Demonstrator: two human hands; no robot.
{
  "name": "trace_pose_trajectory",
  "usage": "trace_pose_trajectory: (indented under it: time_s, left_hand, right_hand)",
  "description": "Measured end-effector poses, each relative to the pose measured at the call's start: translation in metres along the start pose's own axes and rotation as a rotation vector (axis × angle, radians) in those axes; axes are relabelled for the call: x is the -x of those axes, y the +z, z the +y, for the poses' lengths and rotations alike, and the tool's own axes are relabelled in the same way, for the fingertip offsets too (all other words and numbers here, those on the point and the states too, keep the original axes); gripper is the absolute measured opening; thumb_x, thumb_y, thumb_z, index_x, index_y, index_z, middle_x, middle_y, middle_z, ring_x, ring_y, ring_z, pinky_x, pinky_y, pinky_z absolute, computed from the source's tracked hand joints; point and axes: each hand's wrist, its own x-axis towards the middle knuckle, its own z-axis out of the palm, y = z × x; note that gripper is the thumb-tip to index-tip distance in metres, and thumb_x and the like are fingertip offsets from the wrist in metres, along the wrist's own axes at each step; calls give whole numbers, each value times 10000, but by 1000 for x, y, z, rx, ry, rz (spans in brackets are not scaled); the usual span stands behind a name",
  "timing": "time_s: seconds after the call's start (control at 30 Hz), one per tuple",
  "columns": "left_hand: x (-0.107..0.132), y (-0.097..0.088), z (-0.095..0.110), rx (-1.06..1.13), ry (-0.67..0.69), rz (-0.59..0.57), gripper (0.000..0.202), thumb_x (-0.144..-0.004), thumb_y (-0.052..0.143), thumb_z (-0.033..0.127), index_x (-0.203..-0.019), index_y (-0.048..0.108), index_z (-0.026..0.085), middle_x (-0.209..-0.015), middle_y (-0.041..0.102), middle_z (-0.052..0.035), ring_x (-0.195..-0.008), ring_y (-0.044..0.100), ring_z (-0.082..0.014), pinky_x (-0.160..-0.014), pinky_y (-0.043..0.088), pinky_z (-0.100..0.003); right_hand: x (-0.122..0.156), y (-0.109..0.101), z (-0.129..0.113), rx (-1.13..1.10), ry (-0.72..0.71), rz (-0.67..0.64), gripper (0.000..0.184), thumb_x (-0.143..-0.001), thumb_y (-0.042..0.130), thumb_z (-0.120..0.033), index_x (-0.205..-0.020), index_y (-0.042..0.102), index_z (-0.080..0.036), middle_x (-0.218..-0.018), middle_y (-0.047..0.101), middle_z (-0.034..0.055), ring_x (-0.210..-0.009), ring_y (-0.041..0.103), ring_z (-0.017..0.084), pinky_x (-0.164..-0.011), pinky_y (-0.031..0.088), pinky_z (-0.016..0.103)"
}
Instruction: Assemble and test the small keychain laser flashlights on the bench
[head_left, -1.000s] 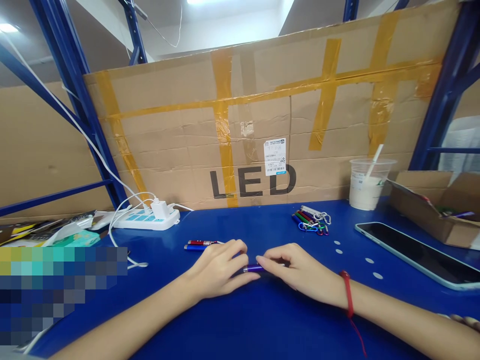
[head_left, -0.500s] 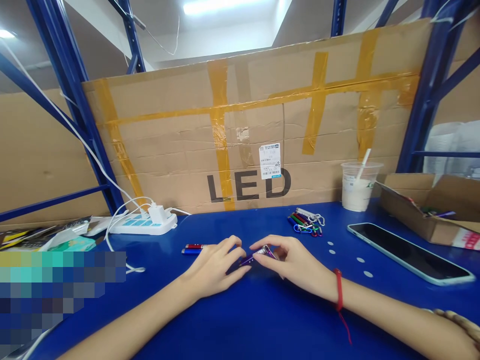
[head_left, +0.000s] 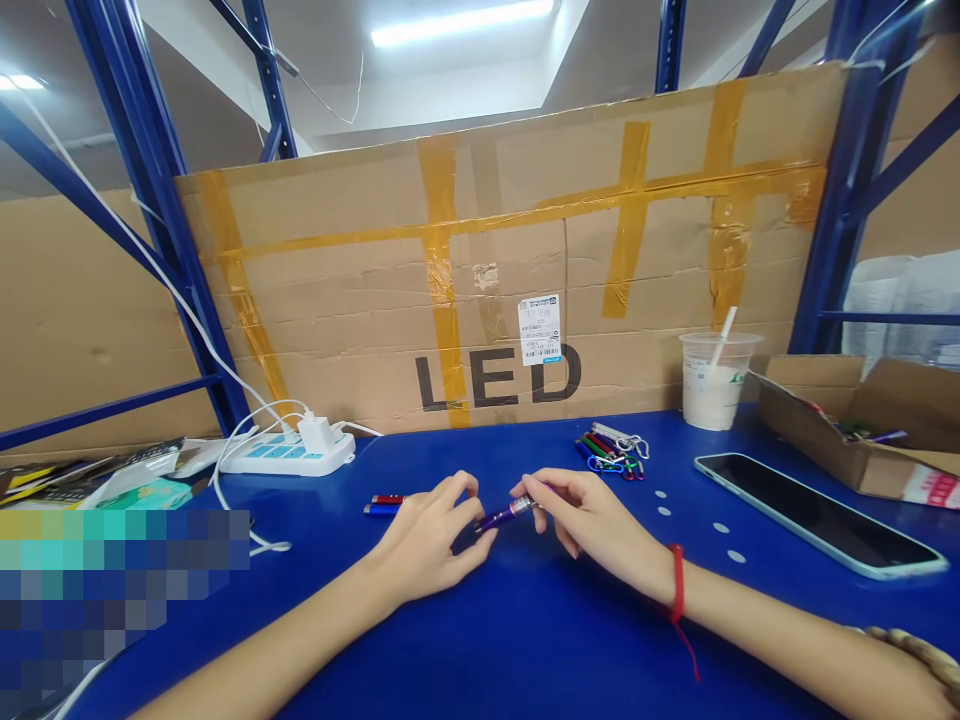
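A slim purple metal tube (head_left: 498,518) with a silver band, like a keychain penlight, is tilted just above the blue tabletop. The thumb and fingers of my right hand (head_left: 581,503) pinch its silver end, covering the tip. My left hand (head_left: 426,538) is at the other end, its fingers curved and its thumb apart from them. One left fingertip is close to the tube's purple end; I cannot tell whether it touches. Beside my left hand lie a red tube (head_left: 388,499) and a blue tube (head_left: 381,510), partly hidden by it.
Several coloured tubes with carabiner clips (head_left: 609,452) lie in a pile at the back. On the right are a phone (head_left: 817,515), a drink cup (head_left: 714,385) and an open cardboard box (head_left: 885,470). A white power strip (head_left: 289,453) with cables sits at the left.
The purple tube now shows more plainly between the hands. My right fingers have shifted on its silver end and the thumb has changed position. My left hand has hardly moved.
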Motion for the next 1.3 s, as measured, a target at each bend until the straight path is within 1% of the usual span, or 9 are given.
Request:
trace_pose_trajectory:
  time_s: [0.13, 0.23, 0.37, 0.47, 0.57, 0.67, 0.93, 1.13, 1.3]
  left_hand:
    - [0, 0, 0, -26, -50, 35, 172, -849, 455, 305, -807, 558, 173, -897, 560, -27, -529, 502, -64, -456, 418, -178]
    - [0, 0, 0, -34, -72, 49, 199, -870, 432, 316, -805, 556, 175, -889, 554, -26, -565, 526, -70, -474, 438, -174]
    - [0, 2, -1, -24, -112, 46, 227, -891, 409, 334, -823, 557, 177, -884, 547, -26, -637, 566, -90, -499, 462, -181]
    - [0, 2, -2, -14, -197, 29, 230, -903, 389, 339, -883, 561, 187, -911, 543, -23, -641, 576, -91, -498, 468, -189]
    - [-1, 2, -2, 5, -285, 43, 221, -912, 375, 333, -945, 551, 203, -953, 535, -19, -647, 584, -85, -510, 479, -188]
    - [-1, 0, -2, 42, -330, 57, 212, -920, 358, 327, -976, 529, 213, -966, 531, -14, -680, 592, -85, -547, 500, -190]
    - [-3, -1, -1, 89, -356, 37, 189, -928, 339, 319, -1001, 480, 218, -985, 536, -16, -703, 598, -99, -567, 509, -211]
    - [-1, -2, -1, 132, -368, 42, 193, -932, 322, 323, -1010, 465, 220, -999, 542, -19, -785, 591, -111, -605, 505, -213]
    - [-1, -2, 0, 153, -331, 50, 187, -928, 338, 330, -958, 476, 208, -964, 545, -18, -759, 574, -103, -592, 480, -199]
  right_hand:
    - [-2, -1, 5, -38, -2, 51, 426, -843, 459, -517, -984, 616, -147, -710, 574, 3, -383, 427, 42, -376, 333, 195]
    - [-5, -2, 7, -95, 30, 86, 448, -836, 454, -523, -1057, 593, -158, -792, 608, 29, -387, 444, 45, -363, 334, 196]
    - [-5, -4, 3, -165, 100, 100, 455, -843, 429, -508, -1075, 594, -153, -816, 645, 54, -371, 432, 41, -345, 320, 188]
    - [-5, -4, 0, -221, 147, 100, 416, -859, 430, -457, -1114, 580, -164, -844, 672, 67, -373, 437, 43, -341, 325, 182]
    - [-5, -4, 0, -247, 171, 82, 383, -869, 449, -399, -1163, 549, -175, -851, 689, 67, -360, 435, 41, -333, 334, 177]
    - [-5, -3, 1, -244, 171, 63, 364, -875, 460, -381, -1160, 551, -173, -840, 692, 64, -345, 432, 35, -323, 339, 170]
    - [-3, -3, -2, -246, 170, 67, 330, -894, 437, -366, -1134, 566, -179, -872, 689, 67, -353, 453, 35, -312, 371, 156]
    - [-4, 0, -2, -191, 244, -22, 313, -915, 401, -311, -1142, 556, -161, -856, 695, 69, -344, 470, 29, -320, 389, 141]
    - [-3, 1, 4, -105, 189, -64, 314, -887, 442, -334, -1123, 562, -165, -889, 687, 64, -362, 489, 33, -337, 406, 154]
